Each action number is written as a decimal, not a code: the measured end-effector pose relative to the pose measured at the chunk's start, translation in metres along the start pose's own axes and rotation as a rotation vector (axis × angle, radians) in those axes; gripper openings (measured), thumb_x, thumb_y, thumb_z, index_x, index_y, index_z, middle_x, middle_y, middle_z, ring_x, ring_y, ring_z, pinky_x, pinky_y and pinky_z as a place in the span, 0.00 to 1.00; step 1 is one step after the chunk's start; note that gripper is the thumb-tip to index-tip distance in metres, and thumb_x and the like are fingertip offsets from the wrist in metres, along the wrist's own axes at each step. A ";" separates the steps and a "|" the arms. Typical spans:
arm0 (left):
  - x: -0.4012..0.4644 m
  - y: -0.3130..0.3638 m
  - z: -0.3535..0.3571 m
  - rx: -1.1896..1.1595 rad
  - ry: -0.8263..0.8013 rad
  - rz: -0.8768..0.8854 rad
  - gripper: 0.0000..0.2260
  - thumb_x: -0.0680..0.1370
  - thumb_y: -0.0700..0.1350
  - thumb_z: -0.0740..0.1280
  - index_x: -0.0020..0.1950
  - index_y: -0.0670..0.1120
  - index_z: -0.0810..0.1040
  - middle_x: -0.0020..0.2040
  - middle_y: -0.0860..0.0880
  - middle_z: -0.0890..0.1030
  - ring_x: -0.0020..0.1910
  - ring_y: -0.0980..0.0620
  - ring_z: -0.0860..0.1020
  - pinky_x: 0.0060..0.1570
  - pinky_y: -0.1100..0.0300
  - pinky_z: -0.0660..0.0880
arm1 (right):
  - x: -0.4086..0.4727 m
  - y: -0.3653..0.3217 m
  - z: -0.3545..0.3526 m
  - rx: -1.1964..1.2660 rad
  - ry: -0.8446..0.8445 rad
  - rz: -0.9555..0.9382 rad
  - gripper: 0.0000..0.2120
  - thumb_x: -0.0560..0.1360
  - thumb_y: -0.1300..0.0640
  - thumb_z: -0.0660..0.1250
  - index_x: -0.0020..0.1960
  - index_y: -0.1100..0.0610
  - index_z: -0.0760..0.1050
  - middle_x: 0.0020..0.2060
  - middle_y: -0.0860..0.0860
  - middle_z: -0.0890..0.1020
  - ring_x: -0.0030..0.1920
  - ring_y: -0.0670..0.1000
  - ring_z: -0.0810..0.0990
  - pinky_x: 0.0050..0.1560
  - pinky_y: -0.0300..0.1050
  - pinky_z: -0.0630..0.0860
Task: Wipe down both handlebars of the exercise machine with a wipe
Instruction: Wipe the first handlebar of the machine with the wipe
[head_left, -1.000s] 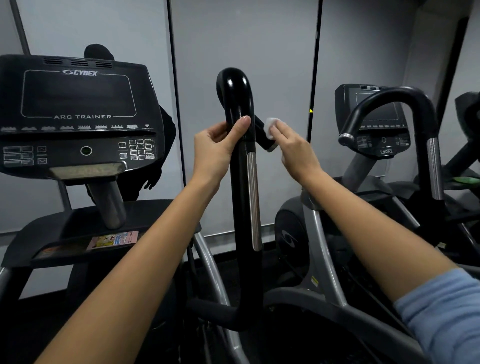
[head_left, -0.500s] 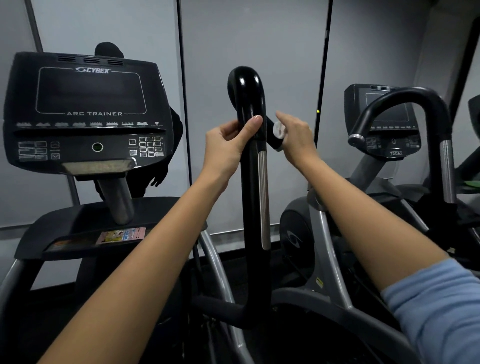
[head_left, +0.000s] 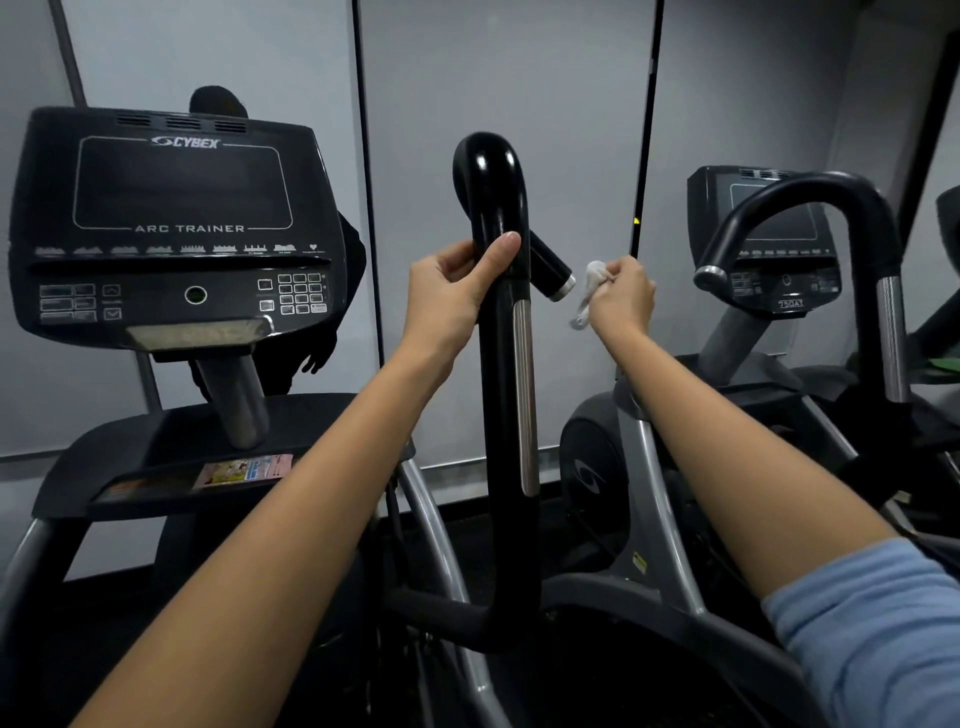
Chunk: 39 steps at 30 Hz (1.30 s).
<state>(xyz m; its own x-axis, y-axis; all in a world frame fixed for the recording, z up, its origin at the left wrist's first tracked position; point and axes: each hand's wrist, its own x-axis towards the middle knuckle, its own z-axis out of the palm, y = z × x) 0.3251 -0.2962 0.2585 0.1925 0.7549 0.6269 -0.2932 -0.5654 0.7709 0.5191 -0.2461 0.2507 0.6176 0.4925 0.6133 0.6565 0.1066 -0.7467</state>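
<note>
The black handlebar (head_left: 503, 364) stands upright at the centre of the view, rising from a bend at 6 o'clock to a hooked top at 12 o'clock, with a silver contact strip (head_left: 523, 400) running down its right face. A short stub (head_left: 550, 273) with a silver end cap branches off toward 4 o'clock just below the hook. The left hand (head_left: 452, 291) grips the handlebar from the 9 o'clock side, thumb laid across the front of the tube and fingers curled behind it. The right hand (head_left: 621, 296) is positioned at 3 o'clock from the stub, just beside the end cap but not touching it; its fingers are curled and pinch a white wipe (head_left: 587, 296), which is bunched at the top and hangs down toward 6 o'clock. The wipe sits between the end cap and the right hand, clear of the handlebar. A console (head_left: 176, 223) marked CYBEX ARC TRAINER occupies the 9 o'clock area, with a tray (head_left: 156, 457) below it carrying a coloured label (head_left: 244, 470). A second machine, with its own curved handlebar (head_left: 810, 208) and a small console (head_left: 769, 223), stands at 3 o'clock. A light blue sleeve (head_left: 878, 634) covers the right upper arm at 5 o'clock.
</note>
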 end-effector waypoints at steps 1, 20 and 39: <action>0.000 0.000 0.000 -0.001 0.000 0.001 0.09 0.76 0.46 0.68 0.51 0.42 0.81 0.39 0.52 0.83 0.36 0.59 0.82 0.38 0.68 0.76 | 0.001 -0.001 0.003 0.071 0.000 0.100 0.10 0.75 0.69 0.53 0.50 0.62 0.72 0.46 0.56 0.74 0.43 0.54 0.72 0.44 0.46 0.75; -0.003 0.001 -0.001 -0.027 -0.009 0.005 0.07 0.76 0.45 0.68 0.50 0.44 0.81 0.39 0.53 0.83 0.36 0.59 0.82 0.39 0.68 0.77 | 0.003 -0.022 0.007 0.785 -0.142 0.648 0.09 0.75 0.72 0.60 0.37 0.65 0.67 0.36 0.58 0.76 0.22 0.53 0.74 0.22 0.39 0.69; -0.002 0.001 -0.001 -0.039 -0.016 -0.003 0.08 0.76 0.45 0.68 0.51 0.43 0.80 0.38 0.53 0.83 0.36 0.59 0.82 0.36 0.69 0.76 | -0.023 -0.015 0.008 0.109 -0.067 -0.069 0.12 0.76 0.68 0.59 0.53 0.67 0.79 0.50 0.62 0.82 0.51 0.58 0.79 0.46 0.43 0.74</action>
<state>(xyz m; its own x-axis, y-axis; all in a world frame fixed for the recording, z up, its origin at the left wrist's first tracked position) 0.3234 -0.2980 0.2578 0.2085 0.7508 0.6268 -0.3284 -0.5499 0.7679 0.4914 -0.2520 0.2462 0.5400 0.5367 0.6483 0.6433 0.2335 -0.7291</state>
